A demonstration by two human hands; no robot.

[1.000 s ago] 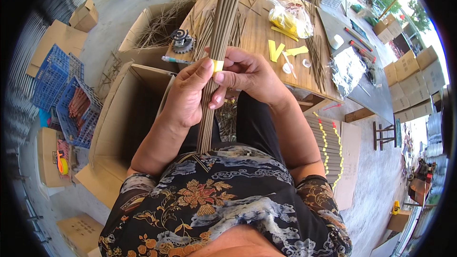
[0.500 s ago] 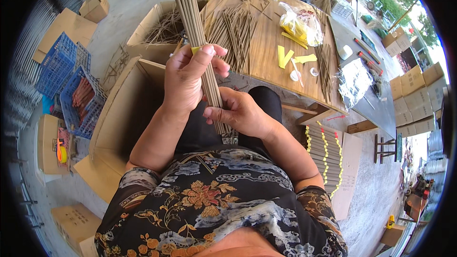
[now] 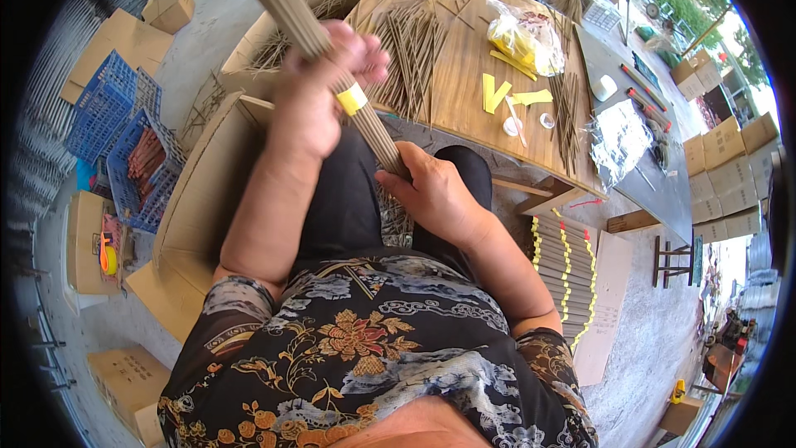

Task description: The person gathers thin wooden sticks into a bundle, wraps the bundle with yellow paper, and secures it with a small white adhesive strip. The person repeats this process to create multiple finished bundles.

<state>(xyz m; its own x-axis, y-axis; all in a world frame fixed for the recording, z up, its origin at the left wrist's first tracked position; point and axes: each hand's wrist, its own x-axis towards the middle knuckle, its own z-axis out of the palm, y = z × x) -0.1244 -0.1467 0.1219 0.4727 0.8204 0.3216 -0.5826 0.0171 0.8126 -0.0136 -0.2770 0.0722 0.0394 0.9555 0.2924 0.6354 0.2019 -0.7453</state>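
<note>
Gripping the lower end of a bundle of sticks (image 3: 375, 134) near the middle of the view, the right hand (image 3: 435, 192) is closed around it, thumb laid along the side. The bundle slants from there toward eleven o'clock: thin, straight, grey-brown sticks packed tightly side by side, with one bright yellow band (image 3: 352, 99) wrapped around them between the two hands. Just above that band, the left hand (image 3: 311, 99) lies over the sticks with half-bent fingers; it is blurred, so how firmly it holds cannot be told. The bundle's upper end reaches past it. Outward from the right hand, at twelve o'clock, loose sticks (image 3: 414, 62) lie crisscrossed on a wooden table (image 3: 460, 99). At one o'clock on the same table are yellow strips (image 3: 496, 98) and, beyond them, a clear plastic bag (image 3: 531, 41) with something yellow inside. Between two and three o'clock, crumpled foil (image 3: 620, 139) rests on a grey table (image 3: 667, 191). At four o'clock, a row of banded stick bundles (image 3: 565, 278) lies on a flat cardboard sheet (image 3: 601, 307). At nine o'clock an open cardboard box (image 3: 203, 191) stands near a blue crate (image 3: 162, 211) holding reddish sticks (image 3: 147, 158).
</note>
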